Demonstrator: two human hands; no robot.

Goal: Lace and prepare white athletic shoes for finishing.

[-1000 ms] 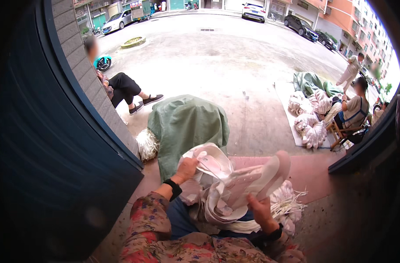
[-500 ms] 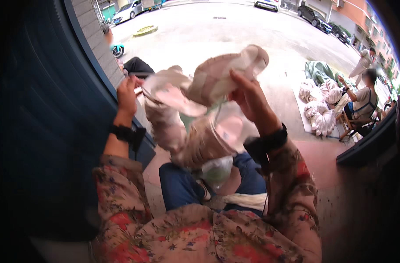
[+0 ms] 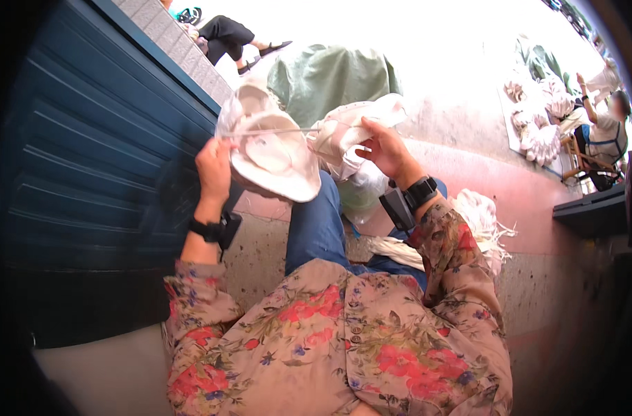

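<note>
My left hand (image 3: 214, 166) is closed in a pinch on a thin pale cord (image 3: 278, 132), drawn taut toward the right. Below the cord hangs a pale, cupped fabric piece (image 3: 278, 170) that looks like a shoe upper, its inside facing me. My right hand (image 3: 387, 149) pinches the edge of another pale shoe upper (image 3: 343, 132), thumb and fingers against the fabric. More pale fabric bunches behind the left piece. A clear plastic bag (image 3: 364, 188) shows below my right hand, between my knees. White strands (image 3: 397, 251) lie across my right thigh.
A green cloth (image 3: 330, 80) covers something bulky ahead. To my left stands a dark blue panelled door (image 3: 101, 159). A white stringy heap (image 3: 481, 218) lies at right. Another person's legs (image 3: 226, 35) show far left; a seated person (image 3: 603, 135) is beside pale bundles (image 3: 538, 139).
The view has tilted down, bringing the green cloth and stringy heap into sight. The uppers have turned and dropped lower between my hands, and the cord now shows stretched between them.
</note>
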